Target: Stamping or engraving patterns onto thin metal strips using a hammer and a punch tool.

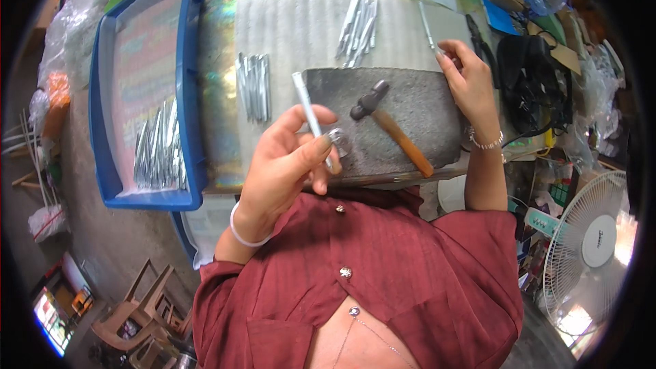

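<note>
A head-worn fisheye view looks down at both hands (pixel 283 157) (pixel 473 89) from close above.

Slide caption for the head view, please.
Left hand holding a silvery rod, a hammer lying on the dark slab, right hand at the near end of a slim rod.

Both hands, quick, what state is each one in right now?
Left hand: closed, holding a silvery rod.
Right hand: partly curled at the end of a thin rod; can't tell if it grips it.
</note>
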The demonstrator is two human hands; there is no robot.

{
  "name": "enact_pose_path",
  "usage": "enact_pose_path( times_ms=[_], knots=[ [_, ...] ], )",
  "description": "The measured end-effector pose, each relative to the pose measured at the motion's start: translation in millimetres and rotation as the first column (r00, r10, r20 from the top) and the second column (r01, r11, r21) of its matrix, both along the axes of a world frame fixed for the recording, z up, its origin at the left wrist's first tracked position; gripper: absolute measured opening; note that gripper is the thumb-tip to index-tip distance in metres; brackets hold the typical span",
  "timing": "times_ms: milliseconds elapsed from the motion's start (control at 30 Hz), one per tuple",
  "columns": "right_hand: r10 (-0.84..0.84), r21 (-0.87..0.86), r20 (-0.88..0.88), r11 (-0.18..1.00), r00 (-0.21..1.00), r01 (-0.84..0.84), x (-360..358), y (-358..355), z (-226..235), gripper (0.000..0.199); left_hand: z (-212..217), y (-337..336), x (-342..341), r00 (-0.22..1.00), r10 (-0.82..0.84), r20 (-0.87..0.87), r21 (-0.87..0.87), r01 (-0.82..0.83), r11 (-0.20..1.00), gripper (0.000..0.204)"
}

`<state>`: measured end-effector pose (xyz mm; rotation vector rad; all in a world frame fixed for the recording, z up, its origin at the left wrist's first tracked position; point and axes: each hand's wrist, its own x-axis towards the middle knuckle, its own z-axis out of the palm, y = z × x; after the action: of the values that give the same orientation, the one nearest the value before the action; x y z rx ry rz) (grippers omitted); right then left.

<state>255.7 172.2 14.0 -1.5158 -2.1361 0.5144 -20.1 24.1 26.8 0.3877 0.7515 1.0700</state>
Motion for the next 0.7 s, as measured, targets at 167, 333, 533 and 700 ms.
enact_pose_path(
  times_ms=[167,333,533,700],
  knots=[
    [-0.103,0.016,0.096,0.995,0.99,0.102,26,65,-34,0.03,17,-12,4,0.936,0.055,-0.346,0.118,-0.015,0.993,0.027],
    [-0.045,-0.079,0.194,0.995,0.98,0.062,11,95,-43,0.04,16,-22,0,0.833,0.227,-0.504,0.337,-0.052,0.94,0.012],
    [-0.042,-0.058,0.344,0.996,0.938,0.065,-9,111,-49,0.028,26,-25,3,0.817,0.176,-0.549,0.285,-0.015,0.958,0.015],
    [0.037,0.098,0.297,0.993,0.954,-0.069,3,100,-34,0.03,25,-23,1,0.856,0.181,-0.485,0.299,-0.032,0.954,0.016]
  ],
)
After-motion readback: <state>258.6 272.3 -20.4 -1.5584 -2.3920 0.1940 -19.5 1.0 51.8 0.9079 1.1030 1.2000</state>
